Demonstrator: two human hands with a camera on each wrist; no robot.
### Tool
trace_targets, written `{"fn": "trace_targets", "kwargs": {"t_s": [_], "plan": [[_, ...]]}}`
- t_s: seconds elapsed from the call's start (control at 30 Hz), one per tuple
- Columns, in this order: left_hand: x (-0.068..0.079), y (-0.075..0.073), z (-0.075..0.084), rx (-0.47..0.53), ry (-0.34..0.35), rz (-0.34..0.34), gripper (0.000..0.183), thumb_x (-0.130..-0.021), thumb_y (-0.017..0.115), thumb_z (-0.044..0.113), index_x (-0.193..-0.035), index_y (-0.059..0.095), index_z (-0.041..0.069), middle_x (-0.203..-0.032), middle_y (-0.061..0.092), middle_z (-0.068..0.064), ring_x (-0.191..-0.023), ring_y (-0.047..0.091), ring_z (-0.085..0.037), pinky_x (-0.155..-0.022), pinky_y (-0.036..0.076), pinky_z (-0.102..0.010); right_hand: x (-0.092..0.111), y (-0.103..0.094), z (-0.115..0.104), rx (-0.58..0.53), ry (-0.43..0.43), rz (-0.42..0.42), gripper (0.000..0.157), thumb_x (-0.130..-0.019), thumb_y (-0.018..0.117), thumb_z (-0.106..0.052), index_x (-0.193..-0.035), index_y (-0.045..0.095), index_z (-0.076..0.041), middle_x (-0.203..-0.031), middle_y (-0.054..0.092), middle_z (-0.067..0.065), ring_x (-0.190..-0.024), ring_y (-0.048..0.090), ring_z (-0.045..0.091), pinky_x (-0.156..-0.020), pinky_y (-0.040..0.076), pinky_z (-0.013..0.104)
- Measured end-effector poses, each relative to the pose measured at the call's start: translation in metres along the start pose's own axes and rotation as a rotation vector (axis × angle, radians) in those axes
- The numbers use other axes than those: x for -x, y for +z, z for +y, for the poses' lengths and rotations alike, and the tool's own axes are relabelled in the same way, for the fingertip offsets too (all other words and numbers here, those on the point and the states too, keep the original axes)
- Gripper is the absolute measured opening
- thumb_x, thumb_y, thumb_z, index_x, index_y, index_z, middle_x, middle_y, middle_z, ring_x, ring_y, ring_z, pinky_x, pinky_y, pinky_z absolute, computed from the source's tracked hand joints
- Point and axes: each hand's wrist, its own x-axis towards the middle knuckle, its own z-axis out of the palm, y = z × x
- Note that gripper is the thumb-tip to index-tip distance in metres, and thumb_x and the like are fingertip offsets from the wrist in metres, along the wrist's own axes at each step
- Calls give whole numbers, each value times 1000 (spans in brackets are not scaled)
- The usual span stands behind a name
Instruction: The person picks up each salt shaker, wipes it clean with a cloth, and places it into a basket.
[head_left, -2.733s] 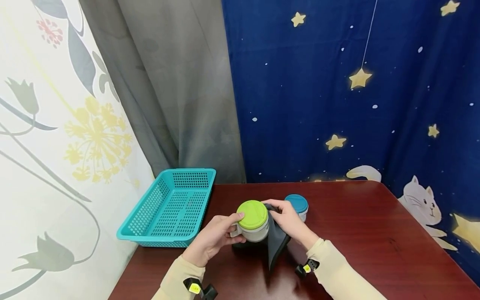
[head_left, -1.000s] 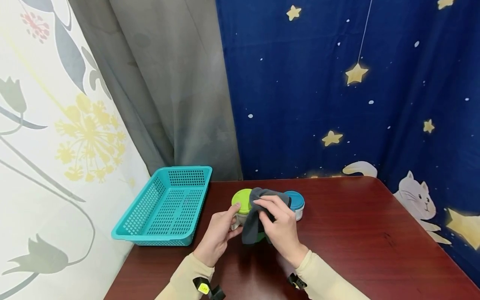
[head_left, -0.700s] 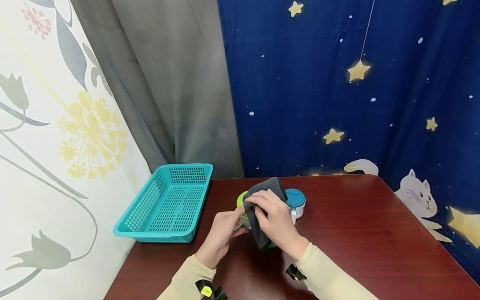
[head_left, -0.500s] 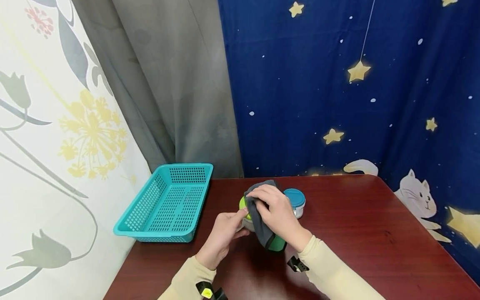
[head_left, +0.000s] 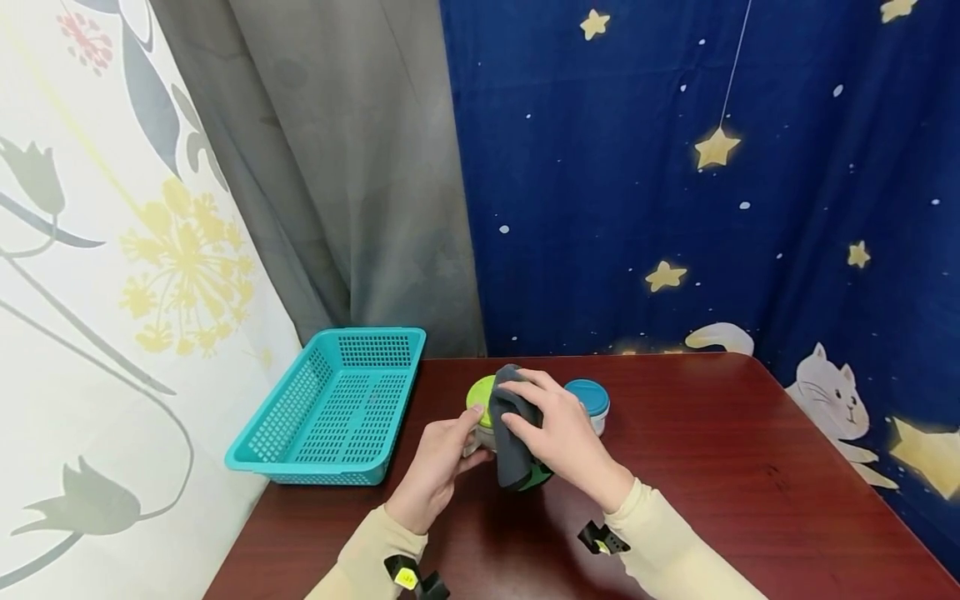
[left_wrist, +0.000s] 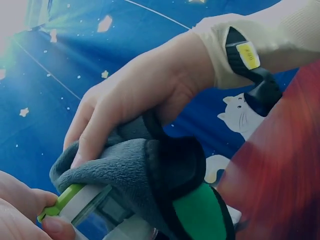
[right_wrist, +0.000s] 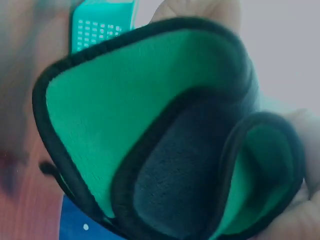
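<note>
My left hand [head_left: 435, 471] grips a clear lidded cup [head_left: 480, 400], its thumb on the lime-green lid and other fingers lower down at the side. Held in my right hand [head_left: 566, 433] is a cleaning cloth [head_left: 512, 437], grey on one face and green on the other with a black hem. The cloth lies against the cup's right side and covers part of the lid. In the left wrist view the cloth [left_wrist: 117, 165] drapes over the clear body below the lid. The right wrist view shows mostly the folded cloth [right_wrist: 105, 100], which hides the cup.
A second cup with a blue lid [head_left: 588, 397] stands on the dark red table [head_left: 712, 467], just beyond my right hand. To the left is a turquoise perforated basket [head_left: 360, 425]. Curtains hang behind the table's far edge.
The cloth, first hanging at the cup's right, went over the lid and hid most of it. It has since shifted back to the side, uncovering more lime green. Both hands keep their holds.
</note>
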Motion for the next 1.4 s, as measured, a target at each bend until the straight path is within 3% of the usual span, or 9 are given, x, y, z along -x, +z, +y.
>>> {"fn": "trace_targets", "kwargs": {"t_s": [0.23,0.33,0.57,0.7,0.87,1.17,1.3,1.4], "plan": [[-12,-3,13,14,5,13,47,-96,68,41,-103,68,-6,-68,49,-1,-88,71,-30,-83,58,-43,2,12,3,50,-152,202,39,-84,82,-7,-119,72,-19,-133,61,-2,-118,62,19,-87,57,37],[-17,-6,20,3,-10,6,45,-96,67,41,-99,65,-4,-69,46,-2,-92,71,-31,-85,57,-45,4,13,10,60,-220,275,38,-83,81,-1,-116,73,-18,-130,63,-1,-115,63,19,-86,58,35],[-30,-24,44,-122,-3,64,49,-94,67,50,-73,52,8,-89,68,-16,-85,73,-31,-76,59,-37,7,-4,23,104,-285,342,41,-80,80,3,-115,75,-17,-130,64,1,-116,64,20,-83,58,36],[-37,-39,61,-168,3,98,52,-94,67,52,-69,50,10,-86,68,-15,-87,72,-32,-70,55,-31,4,-19,27,135,-306,349,41,-81,79,4,-117,75,-16,-131,63,2,-117,63,20,-85,58,38],[-44,-63,77,-170,-26,116,52,-96,64,53,-70,49,11,-82,63,-11,-92,71,-32,-72,55,-29,3,-37,34,184,-313,367,43,-80,79,5,-117,75,-17,-131,64,3,-115,65,21,-84,58,37],[-69,-110,101,-104,-49,194,47,-97,63,48,-77,52,7,-71,57,-3,-73,69,-20,-67,54,-27,10,-65,48,250,-289,381,48,-78,81,7,-118,74,-17,-131,63,2,-114,65,22,-84,58,40],[-81,-131,109,-118,-72,242,45,-99,59,49,-83,51,8,-78,54,-3,-74,67,-20,-68,53,-28,15,-76,55,290,-276,388,49,-77,81,7,-119,74,-18,-131,64,1,-114,65,21,-84,58,40],[-92,-145,111,-136,-94,274,43,-100,56,51,-90,50,9,-84,53,-3,-80,65,-23,-68,51,-29,17,-87,60,315,-271,414,50,-76,81,8,-117,75,-18,-129,65,2,-112,65,22,-88,55,30]]}}
